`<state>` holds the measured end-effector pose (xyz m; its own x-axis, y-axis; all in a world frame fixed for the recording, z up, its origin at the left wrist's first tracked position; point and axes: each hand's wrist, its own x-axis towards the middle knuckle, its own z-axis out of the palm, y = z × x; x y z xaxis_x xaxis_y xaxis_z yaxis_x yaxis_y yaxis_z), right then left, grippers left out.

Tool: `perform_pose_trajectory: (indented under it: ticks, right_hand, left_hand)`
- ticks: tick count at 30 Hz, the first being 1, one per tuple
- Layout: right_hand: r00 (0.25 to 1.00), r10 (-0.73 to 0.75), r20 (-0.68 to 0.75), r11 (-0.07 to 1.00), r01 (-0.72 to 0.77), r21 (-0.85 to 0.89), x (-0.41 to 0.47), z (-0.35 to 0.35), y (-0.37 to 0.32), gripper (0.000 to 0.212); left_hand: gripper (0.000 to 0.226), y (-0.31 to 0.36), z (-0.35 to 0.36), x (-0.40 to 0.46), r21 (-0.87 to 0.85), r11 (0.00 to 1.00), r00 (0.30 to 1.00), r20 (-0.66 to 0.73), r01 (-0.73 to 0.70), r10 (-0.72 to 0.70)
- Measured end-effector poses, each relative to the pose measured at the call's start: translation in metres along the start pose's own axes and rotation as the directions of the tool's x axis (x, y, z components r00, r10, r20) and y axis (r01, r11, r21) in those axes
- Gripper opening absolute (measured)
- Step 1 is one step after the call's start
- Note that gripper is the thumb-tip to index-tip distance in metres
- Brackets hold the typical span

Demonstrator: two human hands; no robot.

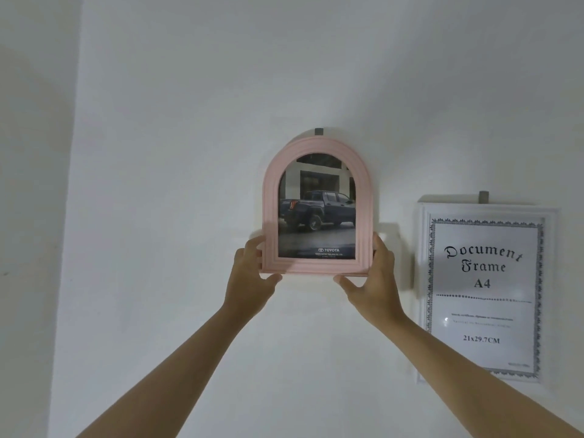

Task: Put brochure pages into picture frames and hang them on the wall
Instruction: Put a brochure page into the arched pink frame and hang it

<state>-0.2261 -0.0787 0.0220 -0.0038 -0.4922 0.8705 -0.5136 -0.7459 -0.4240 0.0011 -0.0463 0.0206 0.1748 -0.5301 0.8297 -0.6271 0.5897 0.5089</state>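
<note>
A pink arched picture frame (317,147) is held flat against the white wall (189,153). Behind its glass is a brochure page (317,216) showing a dark pickup truck. My left hand (252,270) grips the frame's lower left corner, thumb under the bottom edge. At the lower right corner, my right hand (374,273) grips it the same way. A small grey hook (319,131) sticks out of the wall just above the top of the arch.
A white rectangular frame (425,279) with a "Document Frame A4" sheet hangs on the wall to the right from another grey hook (483,196). A wall corner (74,184) runs down the left side.
</note>
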Motion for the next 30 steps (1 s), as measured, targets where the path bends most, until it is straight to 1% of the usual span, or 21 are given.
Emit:
perform_pose_trajectory:
  ticks: [3, 6, 9, 11, 12, 13, 15, 17, 19, 21, 25, 28, 30]
  right_hand:
    - [1.000, -0.010, -0.023, 1.000, 0.010, 0.025, 0.003, -0.001, 0.002, 0.103]
    - [0.999, -0.021, -0.031, 0.999, 0.022, 0.044, 0.002, -0.003, -0.001, 0.107]
    - [1.000, -0.025, 0.009, 0.998, 0.024, 0.066, -0.006, -0.010, -0.008, 0.114]
    - [0.998, -0.005, 0.064, 0.991, -0.003, 0.130, -0.016, -0.019, -0.015, 0.116]
    - [0.997, -0.002, 0.080, 0.987, -0.012, 0.163, -0.022, -0.024, -0.019, 0.113]
    - [0.996, -0.002, 0.084, 0.979, -0.015, 0.202, -0.029, -0.030, -0.022, 0.107]
    - [0.999, 0.002, 0.053, 0.954, -0.018, 0.298, -0.045, -0.040, -0.028, 0.087]
    - [0.999, 0.036, -0.020, 0.932, -0.027, 0.361, -0.064, -0.049, -0.034, 0.064]
    - [0.992, 0.095, -0.083, 0.911, -0.053, 0.410, -0.087, -0.056, -0.037, 0.048]
    - [0.982, 0.147, -0.115, 0.885, -0.079, 0.459, -0.114, -0.063, -0.042, 0.041]
    - [0.941, 0.288, -0.180, 0.847, -0.163, 0.507, -0.174, -0.079, -0.056, 0.035]
    - [0.899, 0.394, -0.193, 0.821, -0.249, 0.514, -0.217, -0.091, -0.060, 0.026]
    - [0.864, 0.462, -0.201, 0.802, -0.310, 0.510, -0.242, -0.098, -0.061, 0.021]
  left_hand:
    - [0.078, -0.002, 0.002, 0.001, -0.004, 0.999, 0.999, -0.017, -0.032, 0.032]
    - [0.083, -0.002, 0.002, -0.002, -0.054, 0.996, 0.997, -0.050, -0.066, 0.063]
    - [0.080, 0.001, -0.002, -0.014, -0.058, 0.994, 0.994, -0.062, -0.093, 0.089]
    - [0.078, 0.004, -0.007, -0.028, -0.026, 0.994, 0.993, -0.051, -0.105, 0.104]
    - [0.077, 0.006, -0.010, -0.037, -0.018, 0.995, 0.995, -0.033, -0.097, 0.096]
    - [0.077, 0.008, -0.014, -0.048, -0.020, 0.997, 0.997, -0.008, -0.081, 0.081]
    - [0.078, 0.012, -0.021, -0.072, -0.046, 0.998, 0.998, 0.050, -0.032, 0.034]
    - [0.079, 0.013, -0.027, -0.099, -0.077, 0.997, 0.993, 0.116, 0.020, -0.011]
    - [0.078, 0.012, -0.030, -0.128, -0.094, 0.994, 0.983, 0.181, 0.060, -0.042]
    - [0.078, 0.010, -0.029, -0.157, -0.091, 0.991, 0.965, 0.250, 0.102, -0.077]
    - [0.080, 0.009, -0.019, -0.210, -0.049, 0.988, 0.928, 0.354, 0.146, -0.120]
    - [0.077, 0.021, -0.009, -0.240, 0.022, 0.990, 0.919, 0.369, 0.141, -0.139]
    - [0.069, 0.038, -0.001, -0.255, 0.023, 0.990, 0.927, 0.348, 0.139, -0.138]
